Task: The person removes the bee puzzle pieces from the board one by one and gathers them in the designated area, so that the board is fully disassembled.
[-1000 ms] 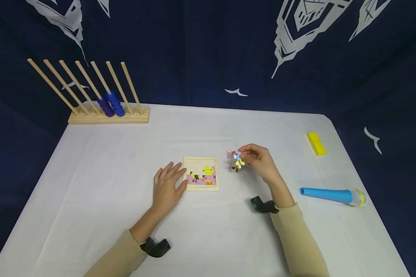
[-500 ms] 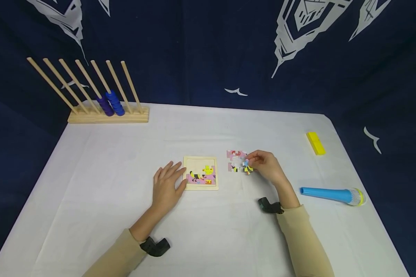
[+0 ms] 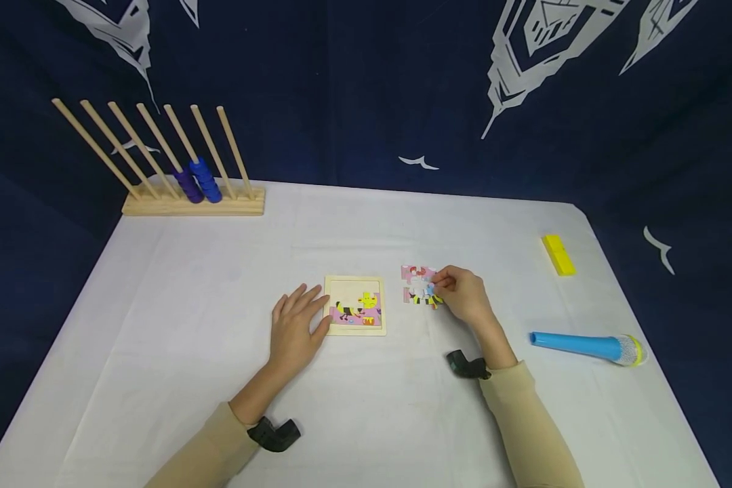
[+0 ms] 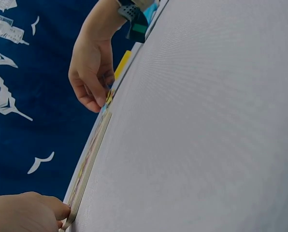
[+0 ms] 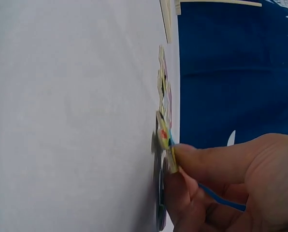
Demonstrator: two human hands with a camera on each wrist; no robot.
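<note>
A small square wooden jigsaw tray (image 3: 355, 333) lies mid-table, with joined pink and yellow pieces, including a bee picture, filling its lower part. My left hand (image 3: 295, 335) rests at its left side, fingers spread, thumb and index fingertip on the rim. To the right of the tray my right hand (image 3: 465, 296) pinches a puzzle piece (image 5: 165, 137) between thumb and fingers; in the right wrist view this piece is tilted, its edge close over the table. Beside it lie other loose puzzle pieces (image 3: 416, 272), pink with red and black details, partly covered by the fingers in the head view.
A wooden peg rack (image 3: 193, 207) with purple and blue rings stands at the back left. On the right side lie a yellow block (image 3: 558, 255) and a blue toy microphone (image 3: 576, 344). A dark blue patterned curtain (image 3: 366, 95) hangs behind the white table.
My right hand has drawn the pinched piece right and slightly down from over the loose pieces, then a little back left, close beside them. My left hand has stayed at the tray.
</note>
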